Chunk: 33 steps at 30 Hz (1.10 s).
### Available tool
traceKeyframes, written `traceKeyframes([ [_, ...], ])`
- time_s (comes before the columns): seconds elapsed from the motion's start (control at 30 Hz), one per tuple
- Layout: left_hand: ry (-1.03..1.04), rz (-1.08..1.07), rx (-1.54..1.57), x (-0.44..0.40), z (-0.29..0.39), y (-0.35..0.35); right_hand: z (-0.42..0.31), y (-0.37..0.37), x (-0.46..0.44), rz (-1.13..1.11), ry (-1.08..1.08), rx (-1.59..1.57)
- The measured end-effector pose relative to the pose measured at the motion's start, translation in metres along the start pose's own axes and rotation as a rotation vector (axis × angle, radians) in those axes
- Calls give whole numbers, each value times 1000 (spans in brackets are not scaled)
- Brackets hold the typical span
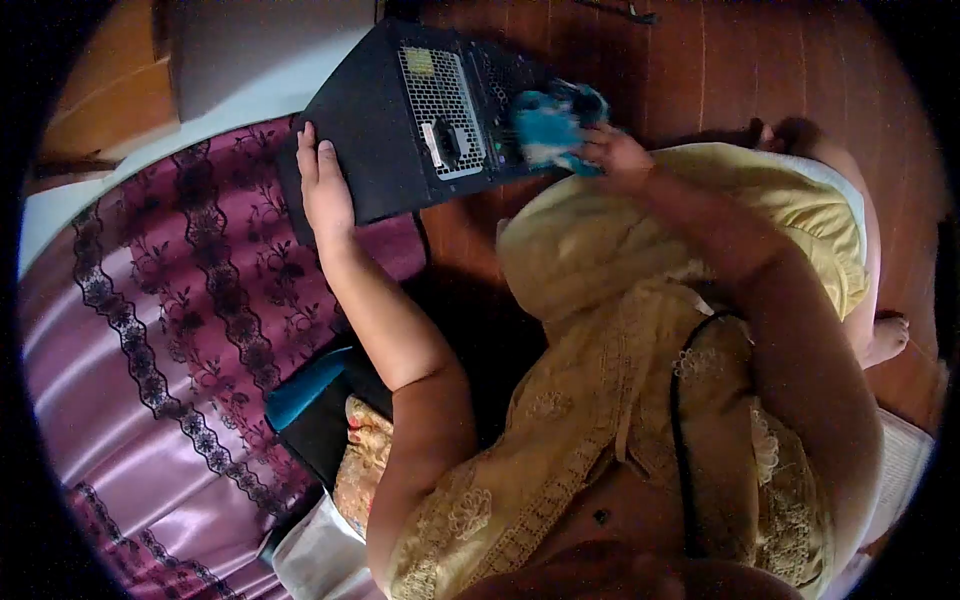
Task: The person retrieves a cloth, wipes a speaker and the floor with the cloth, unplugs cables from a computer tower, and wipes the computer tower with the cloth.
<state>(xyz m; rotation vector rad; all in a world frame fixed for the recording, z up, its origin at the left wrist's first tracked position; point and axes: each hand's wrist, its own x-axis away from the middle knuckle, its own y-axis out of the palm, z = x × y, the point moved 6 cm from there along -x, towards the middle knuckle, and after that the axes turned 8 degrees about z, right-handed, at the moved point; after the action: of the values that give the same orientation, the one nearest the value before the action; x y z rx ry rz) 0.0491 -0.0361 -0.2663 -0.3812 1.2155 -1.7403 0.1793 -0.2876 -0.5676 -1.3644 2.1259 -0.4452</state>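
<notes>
A black computer case [365,120] stands tilted in front of me, its back panel with a metal grille and a power socket facing me. My left hand [326,185] lies flat against the case's side near its left edge, fingers stretched out. At the right end of the back panel, my right hand [615,155] holds a blue and white cloth [548,128] against the case. Part of the cloth is smeared by motion.
A purple satin cover with black lace [230,250] spreads over the left side. Folded fabrics [365,460] lie beside my left arm. Brown wooden floor [720,60] shows behind and to the right. A dark cord [630,14] lies at the top.
</notes>
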Motion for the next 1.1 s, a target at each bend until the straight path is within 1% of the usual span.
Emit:
traceKeyframes([
  [0.03, 5, -2, 0, -2, 0, 0, 16, -2, 3, 5, 2, 1],
  [0.13, 25, -9, 39, -2, -1, 1, 95, -19, 22, 212, 621, -156],
  [0.17, -7, -10, 64, -3, -3, 1, 113, -21, 33, 282, 825, -203],
  [0.2, -42, -7, 88, -3, -5, 1, 103, -29, 28, 280, 826, -196],
  [0.23, -116, -30, 135, -1, -1, 2, 76, -44, 18, 442, 858, -465],
  [0.3, -78, -23, 124, -5, -10, 3, 23, -58, -7, 566, 703, -736],
  [0.33, -39, -14, 109, -6, -12, 2, -6, -58, -19, 522, 534, -736],
  [0.4, -2, -10, 74, -4, -8, 1, -71, -54, -32, 578, -30, -103],
  [0.43, 34, -5, 39, -3, -5, 0, -68, -51, -33, 580, -35, -104],
  [0.5, 19, -7, 53, -1, -5, -1, -57, -32, -33, 355, -84, -48],
  [0.53, 10, -10, 75, -2, -4, 0, -13, -6, -24, 230, 47, -17],
  [0.57, 10, 4, 22, -3, -5, 0, 33, 14, -13, 110, 177, 18],
  [0.6, 20, 4, 25, -2, -5, -1, 59, 6, -4, 15, 480, -88],
  [0.67, 15, 8, 25, -4, -5, 0, 92, -3, 3, -73, 787, -199],
  [0.73, 26, -2, 49, -7, -7, 2, 122, -19, -6, 316, 812, -295],
  [0.77, 31, -12, 68, -6, -8, 1, 93, -35, -13, 417, 820, -498],
  [0.83, 34, -3, 61, -5, -7, 1, 24, -71, -53, 560, 627, -685],
  [0.9, 34, 3, 37, -4, -6, -1, -56, -98, -85, 605, 196, -550],
  [0.93, 59, 9, 3, -3, -4, -1, -97, -112, -96, 616, -55, -418],
  [1.0, 82, 16, -33, -1, 0, -1, -101, -95, -119, 594, -75, -247],
  [1.03, 66, 10, -20, -1, 2, -1, -83, -91, -120, 643, -49, -270],
  [1.07, 51, 2, -7, 0, 3, -1, -60, -79, -117, 669, -12, -201],
  [1.1, 52, 2, -5, 0, 1, -2, -36, -68, -107, 613, 111, -219],
])
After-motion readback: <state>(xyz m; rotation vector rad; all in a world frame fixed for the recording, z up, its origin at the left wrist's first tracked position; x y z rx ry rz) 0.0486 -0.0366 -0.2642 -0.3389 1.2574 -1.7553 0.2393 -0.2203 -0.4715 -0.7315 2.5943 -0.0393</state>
